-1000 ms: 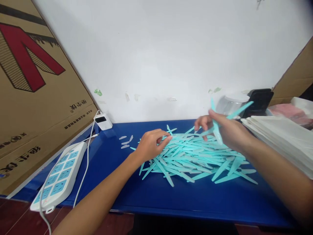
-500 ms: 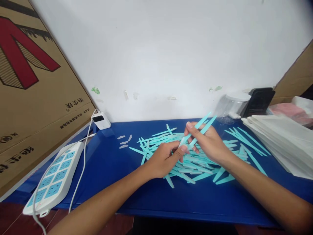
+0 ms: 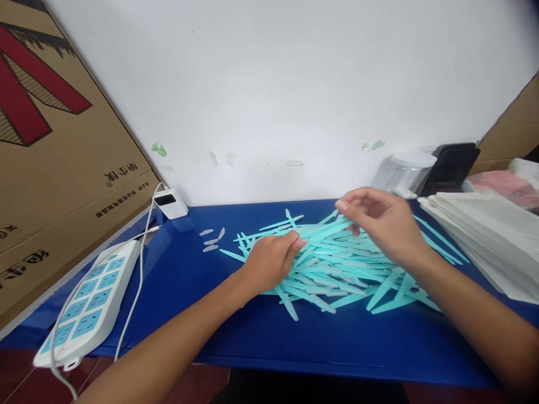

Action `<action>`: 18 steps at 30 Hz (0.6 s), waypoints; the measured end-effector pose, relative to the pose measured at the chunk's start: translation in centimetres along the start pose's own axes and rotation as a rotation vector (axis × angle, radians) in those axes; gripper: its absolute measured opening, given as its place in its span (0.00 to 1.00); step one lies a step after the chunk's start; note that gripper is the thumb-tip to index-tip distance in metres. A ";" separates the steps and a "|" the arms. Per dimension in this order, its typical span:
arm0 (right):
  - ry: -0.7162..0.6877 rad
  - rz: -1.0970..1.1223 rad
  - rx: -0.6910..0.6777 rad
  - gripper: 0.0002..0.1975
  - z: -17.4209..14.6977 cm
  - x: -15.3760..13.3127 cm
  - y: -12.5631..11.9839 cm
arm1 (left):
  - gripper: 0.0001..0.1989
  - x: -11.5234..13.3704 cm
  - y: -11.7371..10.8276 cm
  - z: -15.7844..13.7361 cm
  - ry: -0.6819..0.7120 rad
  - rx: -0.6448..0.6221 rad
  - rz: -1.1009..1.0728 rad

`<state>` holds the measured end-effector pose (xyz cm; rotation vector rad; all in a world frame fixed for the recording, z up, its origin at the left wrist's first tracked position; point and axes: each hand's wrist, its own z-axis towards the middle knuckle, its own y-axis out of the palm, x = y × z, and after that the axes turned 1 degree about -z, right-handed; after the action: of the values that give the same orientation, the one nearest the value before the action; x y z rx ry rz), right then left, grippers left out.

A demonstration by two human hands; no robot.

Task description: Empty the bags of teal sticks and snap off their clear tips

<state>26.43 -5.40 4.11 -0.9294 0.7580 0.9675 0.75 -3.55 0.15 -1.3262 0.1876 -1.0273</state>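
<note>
My left hand (image 3: 272,261) is closed, with thumb and forefinger pinching slim turquoise sticks that look like eyebrow razors (image 3: 326,230). Their tapered ends point right, towards my other hand. My right hand (image 3: 381,224) hovers at the right side of the pile, its fingers curled and thumb close to the forefinger. Whether anything is between those fingertips I cannot make out. Beneath both hands spreads a loose pile of the same razors (image 3: 332,269), turquoise with paler, frosted ends, lying in many directions. Several small clear pieces (image 3: 211,242), perhaps blade caps, lie left of the pile.
A blue-covered table (image 3: 177,292) carries everything. To the left are a white power strip (image 3: 90,303), cables and a small white device (image 3: 170,203) beside a large cardboard box (image 3: 63,168). On the right sit stacked white sheets (image 3: 480,235), a clear jar (image 3: 406,174) and a black stand (image 3: 448,168).
My right hand has moved right, away from my left hand. The razors that both hands held upright-slanted now lie lower, in my left hand's pinch. The view has shifted slightly.
</note>
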 end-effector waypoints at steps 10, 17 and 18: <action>-0.696 -0.795 -0.472 0.18 -1.0 1.4 0.3 | 0.19 -1.3 -0.6 0.3 0.260 0.157 0.617; -0.615 -0.801 -0.566 0.22 -1.4 0.3 0.3 | 0.16 -1.3 -1.8 0.4 0.423 0.200 0.607; -0.596 -0.797 -0.552 0.22 -1.1 0.4 -0.3 | 0.17 -1.6 -2.4 0.4 0.403 0.181 0.605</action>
<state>26.74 -6.35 3.44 -1.1932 -0.4073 0.6661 -1.11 -1.91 1.60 -0.8048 0.7351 -0.7535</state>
